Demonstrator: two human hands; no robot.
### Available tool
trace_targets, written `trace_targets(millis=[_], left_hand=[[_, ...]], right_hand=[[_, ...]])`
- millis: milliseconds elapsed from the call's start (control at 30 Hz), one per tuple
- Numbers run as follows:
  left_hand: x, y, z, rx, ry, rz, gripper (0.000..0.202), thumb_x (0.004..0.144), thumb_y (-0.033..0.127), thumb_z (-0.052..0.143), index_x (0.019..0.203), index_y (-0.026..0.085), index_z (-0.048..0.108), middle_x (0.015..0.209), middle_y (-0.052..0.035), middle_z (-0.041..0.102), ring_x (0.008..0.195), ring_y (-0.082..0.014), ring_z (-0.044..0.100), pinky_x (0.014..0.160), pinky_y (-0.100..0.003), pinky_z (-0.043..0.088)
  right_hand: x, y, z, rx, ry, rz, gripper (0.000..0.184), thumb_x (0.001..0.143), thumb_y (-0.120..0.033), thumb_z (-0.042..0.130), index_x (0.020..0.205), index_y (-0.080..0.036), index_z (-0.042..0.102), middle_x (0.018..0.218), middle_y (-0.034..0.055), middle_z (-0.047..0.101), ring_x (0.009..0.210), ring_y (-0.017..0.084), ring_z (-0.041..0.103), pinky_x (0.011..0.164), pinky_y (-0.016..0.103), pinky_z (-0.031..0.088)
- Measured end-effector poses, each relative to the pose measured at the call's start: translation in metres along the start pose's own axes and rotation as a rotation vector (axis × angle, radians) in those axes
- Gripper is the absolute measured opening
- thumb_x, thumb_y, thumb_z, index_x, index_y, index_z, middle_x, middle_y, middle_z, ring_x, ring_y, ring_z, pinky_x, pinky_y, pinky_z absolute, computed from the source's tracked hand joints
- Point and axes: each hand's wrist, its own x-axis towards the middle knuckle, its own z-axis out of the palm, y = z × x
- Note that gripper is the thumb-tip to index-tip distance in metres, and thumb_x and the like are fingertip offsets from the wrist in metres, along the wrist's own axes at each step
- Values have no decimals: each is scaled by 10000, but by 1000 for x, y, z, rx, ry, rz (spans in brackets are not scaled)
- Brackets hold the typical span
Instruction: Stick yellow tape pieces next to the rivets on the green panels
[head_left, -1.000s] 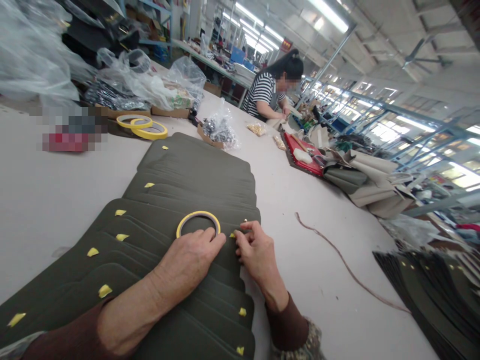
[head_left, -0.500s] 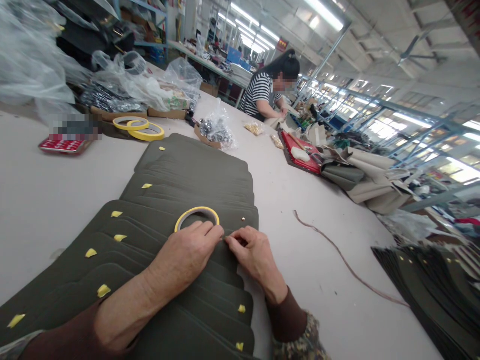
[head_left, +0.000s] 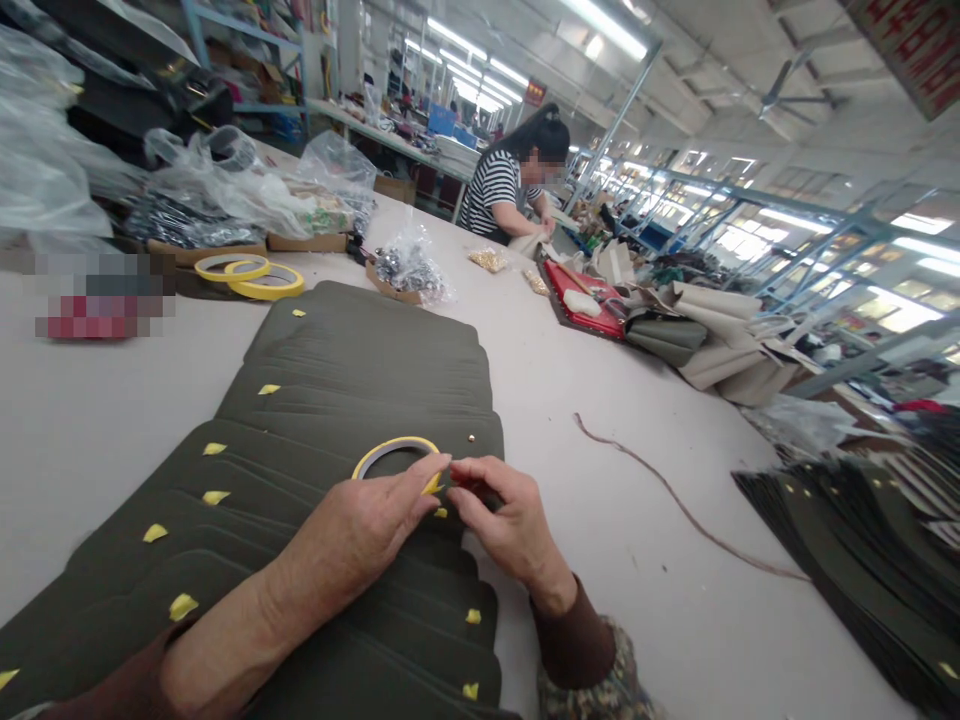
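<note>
My left hand (head_left: 375, 515) is closed on a roll of yellow tape (head_left: 397, 443), its thumb and fingers gripping the near right side of the ring. Just to its right is my right hand (head_left: 514, 515), fingers curled and thumb tip a little apart from the index finger; nothing shows between them. Both hands are over overlapping dark olive panels (head_left: 375, 350) that look like leather. A small yellow tape piece (head_left: 441, 513) lies on a panel below the fingertips, and several more are dotted along both edges. A small gold stud (head_left: 471, 438) sits near the right edge.
Two more tape rolls (head_left: 266, 281) lie at the back left, near plastic bags (head_left: 255, 195) and boxes. A brown cord (head_left: 675, 490) curves across the table on the right. Dark strips (head_left: 817, 560) are stacked far right. Beyond a red tray (head_left: 574, 298), a person (head_left: 502, 190) works.
My fingertips have come slightly apart, and a small yellow tape piece now shows on the panel beneath them. My left hand has turned with the roll. The whole view has shifted a little.
</note>
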Motion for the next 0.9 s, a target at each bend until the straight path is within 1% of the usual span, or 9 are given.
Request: trace_targets(millis=[167,267,333,433,567,633,700,767,900], left_hand=[[-1,3,3,2,-31,-10,304,980,252,433,1269,192,507,993,-55,765,804,-163,741,673,-213,568],[2,5,0,-26,-65,-14,235,975,209,414,1152,217,568,951,-30,753,776,-141,725,651,-196,549],[4,5,-2,-44,-81,-23,216,974,193,405,1068,222,597,893,-13,737,743,-127,706,654,-195,539],[7,6,-4,-52,-77,-33,210,974,183,402,976,214,609,804,-1,698,706,-128,677,636,-209,520],[7,14,-5,-94,31,18,189,973,174,417,914,201,594,777,4,669,697,-116,651,632,-208,498],[6,19,-5,-115,72,68,177,973,163,422,906,198,582,767,12,659,692,-105,637,639,-202,488],[5,20,-5,-63,69,83,179,980,169,418,910,193,580,755,12,650,686,-113,624,636,-219,477],[4,16,-5,59,31,38,181,986,185,417,925,188,588,776,-2,652,724,-142,622,655,-257,471],[5,6,-2,263,-142,-71,138,950,153,475,961,194,606,865,-33,652,844,-207,595,735,-325,458]], right_hand=[[-1,-4,5,-182,4,-245,143,870,-131,549,871,-192,678,780,38,698,714,143,642,678,248,521],[-2,-2,10,-307,75,-301,159,844,-125,517,796,-197,650,682,23,667,618,137,616,605,240,499],[-4,-3,12,-344,123,-284,160,820,-122,518,760,-195,646,652,22,658,584,134,604,575,238,484],[-6,-10,17,-238,155,-94,134,787,-142,553,715,-185,657,632,18,661,549,127,593,543,236,471],[-2,-12,17,208,136,390,94,755,-222,612,686,-168,647,522,-17,614,439,111,557,440,214,450],[2,-7,9,383,171,559,118,723,-270,651,681,-161,637,480,-36,585,395,100,530,406,207,452],[3,0,-4,451,181,642,162,688,-303,695,675,-150,646,482,-36,588,396,90,525,410,205,474],[1,6,-18,442,126,672,195,672,-319,728,697,-133,678,514,-16,621,422,90,546,429,204,490],[-12,16,-28,318,43,687,239,702,-351,723,746,-117,708,542,10,649,430,95,557,436,205,477]])
